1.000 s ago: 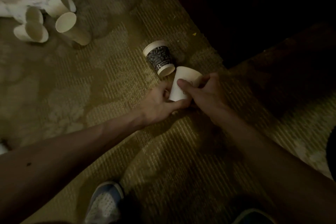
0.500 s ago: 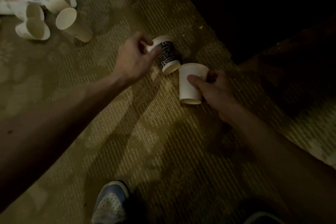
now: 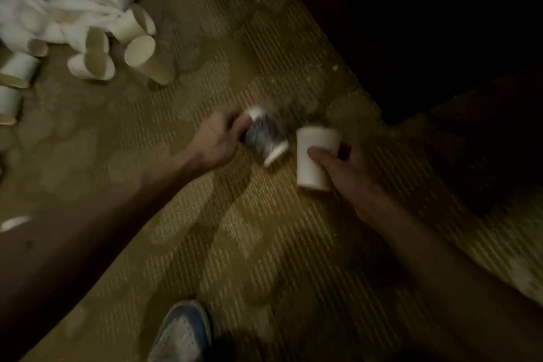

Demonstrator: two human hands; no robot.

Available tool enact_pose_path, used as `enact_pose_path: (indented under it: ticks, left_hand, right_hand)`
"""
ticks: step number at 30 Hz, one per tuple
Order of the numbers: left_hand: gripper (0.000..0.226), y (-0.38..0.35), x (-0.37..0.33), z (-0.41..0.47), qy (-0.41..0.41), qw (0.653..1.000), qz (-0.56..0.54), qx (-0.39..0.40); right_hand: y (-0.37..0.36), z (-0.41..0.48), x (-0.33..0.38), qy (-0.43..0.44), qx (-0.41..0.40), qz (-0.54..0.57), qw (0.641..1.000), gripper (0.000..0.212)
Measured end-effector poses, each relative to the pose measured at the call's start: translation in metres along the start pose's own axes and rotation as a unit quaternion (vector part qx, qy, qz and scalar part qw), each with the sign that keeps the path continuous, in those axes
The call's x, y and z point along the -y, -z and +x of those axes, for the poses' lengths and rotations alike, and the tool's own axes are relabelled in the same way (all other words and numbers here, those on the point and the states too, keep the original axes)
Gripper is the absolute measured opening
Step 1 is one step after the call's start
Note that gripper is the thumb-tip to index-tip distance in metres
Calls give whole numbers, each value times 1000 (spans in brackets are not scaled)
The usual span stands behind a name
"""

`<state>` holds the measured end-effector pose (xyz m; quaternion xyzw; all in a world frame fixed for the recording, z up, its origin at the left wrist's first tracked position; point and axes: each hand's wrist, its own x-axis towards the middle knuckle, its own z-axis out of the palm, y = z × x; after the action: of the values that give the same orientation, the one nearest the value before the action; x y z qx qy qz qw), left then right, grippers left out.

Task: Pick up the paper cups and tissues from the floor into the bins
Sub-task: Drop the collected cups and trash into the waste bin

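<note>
My left hand (image 3: 219, 141) grips a black-patterned paper cup (image 3: 264, 138) by its rim end, the cup tilted with its base pointing down and right. Just to its right, my right hand (image 3: 343, 167) holds a plain white paper cup (image 3: 314, 156) with thumb across its side. Both cups are close together above the carpet. Several more plain paper cups (image 3: 141, 59) lie on their sides at the upper left, beside a crumpled white tissue heap (image 3: 67, 0). The frame is motion-blurred.
Patterned olive carpet (image 3: 264, 244) covers the floor. A dark, unlit area (image 3: 426, 23) fills the upper right. My shoe (image 3: 182, 332) stands at the bottom centre. More cups (image 3: 14, 73) lie along the left edge.
My left hand let go of the white cup, reached up to the black-patterned cup and gripped it. The right hand kept the white cup. The view shifted, showing more cups at left.
</note>
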<state>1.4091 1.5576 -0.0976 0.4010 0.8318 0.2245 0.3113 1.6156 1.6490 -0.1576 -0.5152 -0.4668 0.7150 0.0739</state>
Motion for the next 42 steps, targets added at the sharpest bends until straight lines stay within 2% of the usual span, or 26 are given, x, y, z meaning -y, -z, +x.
enact_pose_path:
  ticks: [2, 5, 7, 9, 13, 16, 20, 23, 27, 30, 32, 35, 38, 42]
  left_hand:
    - [32, 16, 6, -20, -39, 998, 40, 19]
    - [35, 45, 7, -65, -42, 994, 92, 48]
    - [34, 68, 6, -84, -32, 995, 87, 41]
    - [33, 87, 7, -94, -27, 998, 46, 27]
    - [31, 106, 24, -101, -9, 998, -67, 12]
    - [22, 119, 45, -96, 5, 991, -130, -24]
    - [8, 127, 78, -78, 19, 978, -204, -39]
    - [12, 124, 101, -60, 16, 975, -220, -32]
    - [14, 139, 118, -25, 28, 972, -223, -62]
    - [13, 162, 126, 12, 65, 967, -222, -104]
    - [21, 172, 132, 35, 84, 963, -228, -118]
    - [36, 172, 143, 62, 75, 972, -175, -136]
    - [48, 167, 152, 83, 44, 990, -50, -124]
    - [35, 164, 158, 95, 51, 993, 38, -101]
  right_hand:
    - [-7, -1, 4, -19, 38, 0, 999, 77]
    - [-31, -17, 23, -38, 136, 27, 990, 59]
    - [-54, -35, 45, -52, 181, 66, 980, 46]
    - [-80, -48, 67, -25, 221, 89, 971, 34]
    - [-131, -57, 98, 46, 316, 77, 945, 50]
    - [-156, -50, 103, 56, 337, 54, 938, 47]
    - [-182, -33, 99, 51, 304, 20, 951, 38]
    - [-199, -19, 100, 66, 270, -16, 960, 38]
    - [-213, -1, 104, 87, 223, -60, 969, 46]
    - [-218, 14, 107, 87, 169, -38, 981, 33]
    - [-222, 23, 107, 77, 141, -11, 987, 30]
    - [-227, 34, 100, 62, 125, -8, 990, 29]
    - [-227, 41, 92, 44, 121, -18, 991, 33]
    - [-223, 45, 87, 32, 124, -16, 992, 36]
